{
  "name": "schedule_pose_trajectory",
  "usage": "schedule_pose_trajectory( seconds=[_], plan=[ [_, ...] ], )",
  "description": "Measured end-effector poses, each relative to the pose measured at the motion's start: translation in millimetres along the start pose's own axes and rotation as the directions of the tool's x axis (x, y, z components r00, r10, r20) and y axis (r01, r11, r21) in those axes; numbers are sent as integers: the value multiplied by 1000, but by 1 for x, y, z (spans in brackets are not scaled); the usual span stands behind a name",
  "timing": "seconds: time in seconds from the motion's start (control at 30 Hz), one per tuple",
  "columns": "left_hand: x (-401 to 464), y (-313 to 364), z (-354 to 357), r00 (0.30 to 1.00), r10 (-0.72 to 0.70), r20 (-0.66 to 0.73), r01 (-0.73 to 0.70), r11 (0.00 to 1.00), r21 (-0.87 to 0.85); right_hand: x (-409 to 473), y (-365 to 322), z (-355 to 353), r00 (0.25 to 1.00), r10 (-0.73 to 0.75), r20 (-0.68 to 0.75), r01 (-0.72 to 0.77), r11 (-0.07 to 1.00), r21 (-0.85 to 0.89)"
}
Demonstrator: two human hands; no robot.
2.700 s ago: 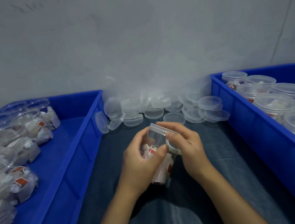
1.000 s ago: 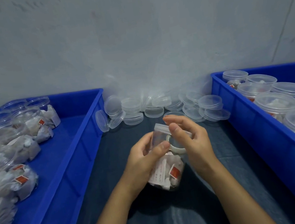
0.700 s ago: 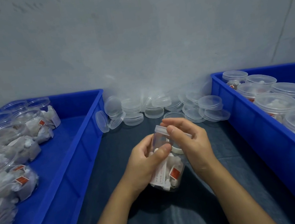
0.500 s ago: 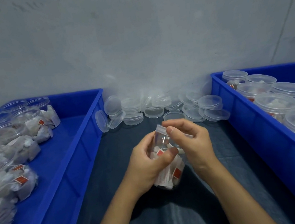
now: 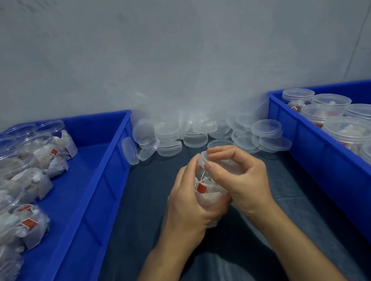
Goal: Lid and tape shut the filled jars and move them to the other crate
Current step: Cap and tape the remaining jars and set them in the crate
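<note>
A clear filled jar (image 5: 207, 191) is being held above the dark cloth (image 5: 141, 206), tilted with its lid (image 5: 202, 158) pointing away. The jar body is being gripped by the left hand (image 5: 187, 208), fingers curled around it. The lid rim is being pinched by the right hand (image 5: 240, 178), thumb and forefinger bent over it. Sachets with red tags are being seen through the jar wall. Open filled jars (image 5: 28, 167) are being kept in the left blue crate (image 5: 103, 175); lidded jars (image 5: 349, 126) in the right blue crate (image 5: 304, 147). Spare lids (image 5: 193, 134) are being piled against the wall between the crates
</note>
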State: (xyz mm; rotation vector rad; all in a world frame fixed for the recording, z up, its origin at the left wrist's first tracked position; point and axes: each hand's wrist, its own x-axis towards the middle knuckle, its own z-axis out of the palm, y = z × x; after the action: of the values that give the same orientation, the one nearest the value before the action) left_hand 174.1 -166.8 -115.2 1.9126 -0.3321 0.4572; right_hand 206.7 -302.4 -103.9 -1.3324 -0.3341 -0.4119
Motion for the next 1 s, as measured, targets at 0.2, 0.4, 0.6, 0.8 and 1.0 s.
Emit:
schedule_pose_trajectory(
  seconds=[0.2,0.4,0.6,0.8,1.0],
  plan=[
    [-7,10,4,998,-24,-65,32,993,116,-1,0,8,998,-24,-50,24,1000,-17],
    [-3,5,7,997,-21,-78,28,996,82,-1,0,7,999,-25,-44,21,995,-94],
    [5,-13,5,974,-91,-210,79,995,-62,5,-6,-7,999,21,-26,-25,982,-188],
    [13,-34,-6,894,-209,-397,156,975,-160,8,15,-26,995,86,-42,-93,766,-637],
    [15,-44,-8,932,-203,-299,175,978,-117,2,31,-31,942,293,163,62,324,-944]
  ],
)
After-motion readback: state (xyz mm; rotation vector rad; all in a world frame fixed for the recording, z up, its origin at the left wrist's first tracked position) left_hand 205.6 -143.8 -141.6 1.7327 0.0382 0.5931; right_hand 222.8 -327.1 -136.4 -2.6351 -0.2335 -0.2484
